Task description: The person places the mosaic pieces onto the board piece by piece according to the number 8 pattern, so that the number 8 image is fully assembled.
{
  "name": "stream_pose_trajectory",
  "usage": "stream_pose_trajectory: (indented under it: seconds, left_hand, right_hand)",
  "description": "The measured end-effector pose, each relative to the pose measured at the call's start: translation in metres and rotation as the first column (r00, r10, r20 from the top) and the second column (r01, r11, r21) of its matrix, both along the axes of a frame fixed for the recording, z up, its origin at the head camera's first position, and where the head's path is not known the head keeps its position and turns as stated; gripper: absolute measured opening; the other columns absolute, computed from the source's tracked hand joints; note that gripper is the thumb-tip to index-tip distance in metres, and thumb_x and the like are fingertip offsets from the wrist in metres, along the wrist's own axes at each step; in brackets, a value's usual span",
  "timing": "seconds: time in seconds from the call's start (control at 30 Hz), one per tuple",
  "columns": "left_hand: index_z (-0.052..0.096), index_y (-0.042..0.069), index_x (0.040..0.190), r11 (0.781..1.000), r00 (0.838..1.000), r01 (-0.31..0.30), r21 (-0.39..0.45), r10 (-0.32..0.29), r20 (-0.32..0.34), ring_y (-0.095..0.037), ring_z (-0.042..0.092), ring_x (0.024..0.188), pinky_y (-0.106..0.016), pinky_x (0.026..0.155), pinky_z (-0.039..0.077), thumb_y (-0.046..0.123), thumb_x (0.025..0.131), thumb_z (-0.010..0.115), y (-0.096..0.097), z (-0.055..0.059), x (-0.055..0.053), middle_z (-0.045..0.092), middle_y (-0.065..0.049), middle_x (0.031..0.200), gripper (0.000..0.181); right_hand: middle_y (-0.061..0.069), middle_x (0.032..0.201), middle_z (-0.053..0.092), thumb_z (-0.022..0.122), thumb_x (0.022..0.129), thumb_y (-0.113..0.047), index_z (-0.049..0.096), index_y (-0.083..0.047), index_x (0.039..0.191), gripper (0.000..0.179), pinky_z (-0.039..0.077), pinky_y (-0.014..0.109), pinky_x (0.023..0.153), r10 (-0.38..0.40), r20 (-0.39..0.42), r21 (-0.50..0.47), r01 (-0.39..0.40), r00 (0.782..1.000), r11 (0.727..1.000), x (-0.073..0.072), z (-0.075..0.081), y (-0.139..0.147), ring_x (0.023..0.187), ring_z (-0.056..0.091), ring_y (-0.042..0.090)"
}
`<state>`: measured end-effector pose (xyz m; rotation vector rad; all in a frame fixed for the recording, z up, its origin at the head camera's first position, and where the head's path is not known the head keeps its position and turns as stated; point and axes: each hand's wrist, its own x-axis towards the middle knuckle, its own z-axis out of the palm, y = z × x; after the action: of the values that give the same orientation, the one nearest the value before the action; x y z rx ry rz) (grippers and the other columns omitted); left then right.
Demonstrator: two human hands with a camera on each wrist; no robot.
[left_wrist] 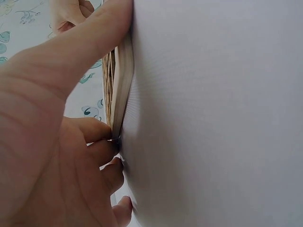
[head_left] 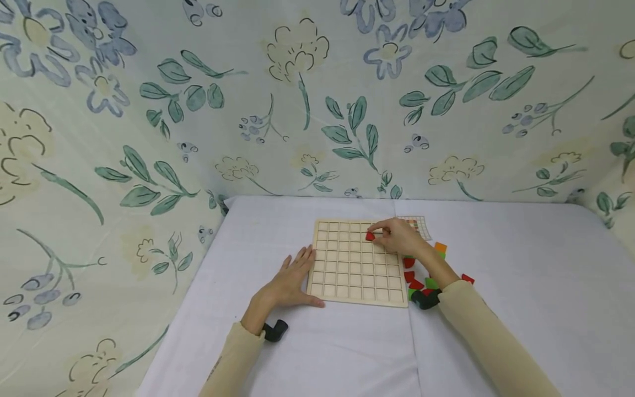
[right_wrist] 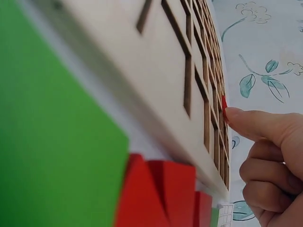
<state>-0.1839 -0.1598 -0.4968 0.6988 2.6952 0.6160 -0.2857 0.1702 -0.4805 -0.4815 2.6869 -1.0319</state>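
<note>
On creased white cloth [head_left: 357,347], we're resting our left hand [head_left: 290,282], fingers spread, against the square-celled pale wooden board [head_left: 347,267]; our right hand [head_left: 399,235] is pinching a small red piece [head_left: 370,236].

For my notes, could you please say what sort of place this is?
Perhaps an indoor tabletop booth, judging by the white cloth table cover, white floral backdrop and square pale wooden grid board.

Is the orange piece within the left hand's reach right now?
Probably not without moving: the left hand touches the grid board at its left edge; the orange piece lies past the right edge, beyond the right wrist.
</note>
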Motion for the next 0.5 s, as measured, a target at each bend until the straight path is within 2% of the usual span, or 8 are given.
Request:
stream_pose_trajectory:
  seconds: [0.17,0.3,0.5]
  left_hand:
    - [0.01,0.001,0.165,1.0,1.0,-0.005,0.008,0.005,0.005,-0.033,0.001,0.164,-0.062,0.131,0.006,0.06,0.077,0.085,0.001,0.001,0.0,0.001,-0.014,0.175,0.13]
    - [0.009,0.002,0.166,1.0,1.0,-0.009,0.007,0.009,0.013,-0.032,0.0,0.164,-0.061,0.131,0.005,0.06,0.078,0.085,0.001,0.0,0.001,0.0,-0.013,0.175,0.13]
    - [0.009,0.001,0.165,1.0,1.0,-0.01,0.01,0.009,0.018,-0.033,0.0,0.164,-0.061,0.131,0.004,0.059,0.078,0.085,0.001,0.002,0.001,0.0,-0.013,0.175,0.129]
  right_hand:
    - [-0.002,0.058,0.042,0.077,0.094,-0.021,0.077,-0.007,0.12,0.03,0.029,0.022,0.046,-0.066,0.003,-0.038,0.066,0.998,0.997,0.002,-0.002,0.001,0.049,0.034,0.012]
    - [-0.004,0.052,0.041,0.079,0.093,-0.023,0.081,-0.008,0.112,0.024,0.029,0.022,0.044,-0.118,-0.034,-0.053,0.116,0.992,0.992,0.005,-0.008,-0.002,0.045,0.034,0.011]
    - [-0.003,0.05,0.043,0.081,0.09,-0.021,0.083,-0.007,0.103,0.019,0.027,0.022,0.044,-0.152,-0.122,-0.079,0.143,0.981,0.987,0.009,-0.012,-0.008,0.044,0.031,0.011]
